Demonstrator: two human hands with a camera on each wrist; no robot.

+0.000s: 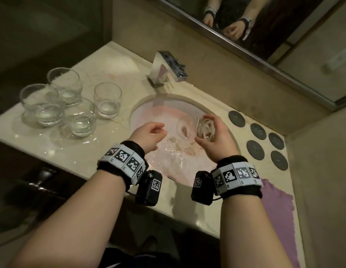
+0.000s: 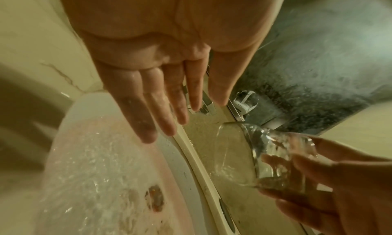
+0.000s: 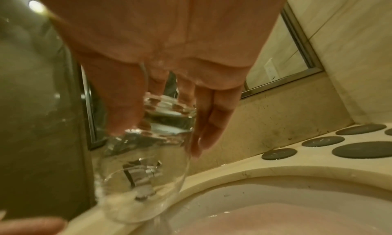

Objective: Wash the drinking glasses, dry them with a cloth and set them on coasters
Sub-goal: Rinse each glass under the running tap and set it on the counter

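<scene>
My right hand (image 1: pixel 212 132) grips a clear drinking glass (image 1: pixel 195 128) by its thick base, tipped on its side over the sink (image 1: pixel 141 111), mouth pointing left. The glass (image 3: pixel 148 154) shows under my curled fingers (image 3: pixel 207 126) in the right wrist view, and the same glass (image 2: pixel 265 154) sits at lower right in the left wrist view. My left hand (image 1: pixel 151 134) hovers empty just left of the glass, its wet fingers (image 2: pixel 148 114) straight. Water ripples in the basin. Several more glasses (image 1: pixel 71 105) stand on the counter at left. Several dark round coasters (image 1: pixel 258 131) lie at right.
A chrome faucet (image 1: pixel 168 68) stands behind the sink. A purple cloth (image 1: pixel 278 213) lies on the counter's right front. A mirror (image 1: pixel 265 26) runs along the back wall, and a side wall closes in at right, beyond the coasters.
</scene>
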